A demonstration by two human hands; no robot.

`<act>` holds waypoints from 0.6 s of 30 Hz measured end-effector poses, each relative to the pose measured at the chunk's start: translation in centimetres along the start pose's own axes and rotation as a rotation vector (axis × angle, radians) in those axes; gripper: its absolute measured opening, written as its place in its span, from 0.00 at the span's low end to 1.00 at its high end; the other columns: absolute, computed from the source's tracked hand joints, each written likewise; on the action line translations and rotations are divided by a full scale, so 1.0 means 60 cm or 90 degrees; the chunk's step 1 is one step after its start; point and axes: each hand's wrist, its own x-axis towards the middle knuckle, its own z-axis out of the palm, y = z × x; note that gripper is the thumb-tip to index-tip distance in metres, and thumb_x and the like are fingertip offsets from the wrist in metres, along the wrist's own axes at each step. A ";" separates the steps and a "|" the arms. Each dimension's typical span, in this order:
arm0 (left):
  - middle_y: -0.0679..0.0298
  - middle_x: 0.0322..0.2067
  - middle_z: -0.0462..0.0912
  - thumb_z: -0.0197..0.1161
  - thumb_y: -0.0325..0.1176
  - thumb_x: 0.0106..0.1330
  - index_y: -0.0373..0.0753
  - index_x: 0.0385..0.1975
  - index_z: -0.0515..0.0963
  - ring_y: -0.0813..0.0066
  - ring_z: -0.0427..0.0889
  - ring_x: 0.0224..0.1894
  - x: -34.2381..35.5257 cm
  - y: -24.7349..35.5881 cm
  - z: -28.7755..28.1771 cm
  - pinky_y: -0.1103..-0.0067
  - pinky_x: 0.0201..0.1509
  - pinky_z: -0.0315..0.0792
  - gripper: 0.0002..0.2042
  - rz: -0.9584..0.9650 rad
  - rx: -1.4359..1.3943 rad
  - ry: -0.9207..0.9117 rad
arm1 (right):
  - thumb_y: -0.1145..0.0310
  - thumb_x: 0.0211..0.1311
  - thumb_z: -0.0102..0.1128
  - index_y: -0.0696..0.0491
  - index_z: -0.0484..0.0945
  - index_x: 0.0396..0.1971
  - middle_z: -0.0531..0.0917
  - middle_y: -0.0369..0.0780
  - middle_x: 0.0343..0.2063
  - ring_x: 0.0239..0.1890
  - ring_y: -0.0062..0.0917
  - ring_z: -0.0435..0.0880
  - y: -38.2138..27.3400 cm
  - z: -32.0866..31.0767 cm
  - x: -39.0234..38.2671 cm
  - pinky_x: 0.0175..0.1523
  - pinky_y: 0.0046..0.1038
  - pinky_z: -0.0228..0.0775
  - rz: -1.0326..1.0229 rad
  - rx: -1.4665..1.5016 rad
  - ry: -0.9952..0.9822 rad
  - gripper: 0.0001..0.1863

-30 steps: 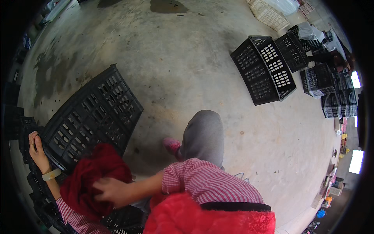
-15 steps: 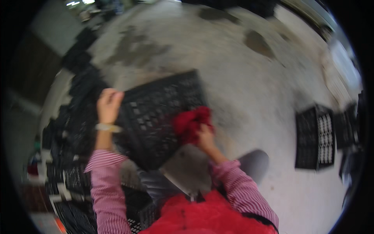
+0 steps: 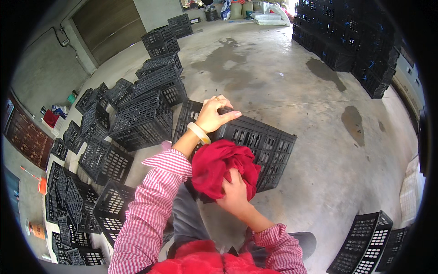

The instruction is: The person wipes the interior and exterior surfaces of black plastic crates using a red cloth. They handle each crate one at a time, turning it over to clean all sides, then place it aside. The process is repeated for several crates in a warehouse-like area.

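A black plastic crate (image 3: 275, 147) with slotted walls stands tilted in front of me. My left hand (image 3: 217, 112), with a pale bangle at its wrist, grips the crate's upper edge, its fingers bent over the rim and its thumb along it. Bunched in my right hand (image 3: 234, 193) is a dark red cloth (image 3: 214, 165), pressed against the crate's near side. The cloth hides part of that side, and my left forearm covers some of the crate's left end.
Many black crates (image 3: 143, 119) lie in rows along my left, some tipped over. Two more crates (image 3: 360, 242) stand at the lower right. A tall stack of dark crates (image 3: 343, 39) rises at the far right. Damp patches (image 3: 352, 125) mark the concrete floor.
My left hand has come right and closed on the crate's edge. The crate has been turned. The cloth stays in my right hand, and the view has swung and cleared of blur.
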 end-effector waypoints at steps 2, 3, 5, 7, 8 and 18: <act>0.60 0.26 0.78 0.71 0.41 0.48 0.35 0.22 0.77 0.64 0.76 0.32 0.005 -0.010 -0.007 0.75 0.38 0.69 0.15 0.003 -0.020 -0.013 | 0.71 0.34 0.63 0.57 0.75 0.25 0.70 0.50 0.35 0.39 0.48 0.72 0.047 0.004 -0.013 0.39 0.42 0.68 -0.047 -0.056 0.008 0.13; 0.60 0.26 0.78 0.71 0.41 0.47 0.35 0.22 0.77 0.64 0.76 0.32 0.009 -0.014 -0.008 0.76 0.38 0.69 0.15 0.006 -0.044 -0.026 | 0.71 0.35 0.63 0.57 0.75 0.24 0.70 0.50 0.34 0.38 0.47 0.72 0.081 0.003 -0.027 0.37 0.42 0.68 -0.077 -0.083 0.016 0.12; 0.61 0.29 0.77 0.68 0.31 0.50 0.33 0.26 0.77 0.70 0.75 0.34 0.018 -0.028 -0.015 0.78 0.41 0.67 0.09 -0.010 -0.057 -0.056 | 0.71 0.37 0.61 0.57 0.75 0.23 0.70 0.48 0.31 0.34 0.46 0.71 0.158 -0.007 -0.067 0.34 0.41 0.65 -0.083 -0.135 0.019 0.10; 0.61 0.26 0.78 0.69 0.34 0.50 0.32 0.24 0.78 0.71 0.76 0.33 0.027 -0.040 -0.017 0.79 0.40 0.68 0.11 -0.033 -0.097 -0.022 | 0.70 0.39 0.60 0.56 0.76 0.27 0.70 0.49 0.33 0.36 0.50 0.71 0.233 -0.024 -0.109 0.38 0.43 0.67 0.070 -0.233 0.043 0.12; 0.62 0.26 0.77 0.69 0.33 0.51 0.32 0.24 0.78 0.72 0.75 0.32 0.030 -0.046 -0.019 0.80 0.40 0.67 0.10 -0.033 -0.105 -0.022 | 0.70 0.40 0.59 0.54 0.76 0.31 0.70 0.50 0.35 0.38 0.51 0.71 0.266 -0.028 -0.125 0.40 0.44 0.67 0.142 -0.271 0.103 0.13; 0.64 0.29 0.75 0.62 0.30 0.58 0.30 0.26 0.75 0.77 0.72 0.35 0.025 -0.082 -0.030 0.83 0.43 0.64 0.08 -0.093 -0.114 -0.017 | 0.73 0.42 0.60 0.50 0.75 0.42 0.72 0.49 0.39 0.40 0.47 0.75 0.328 -0.079 0.013 0.44 0.42 0.70 0.467 -0.183 0.213 0.21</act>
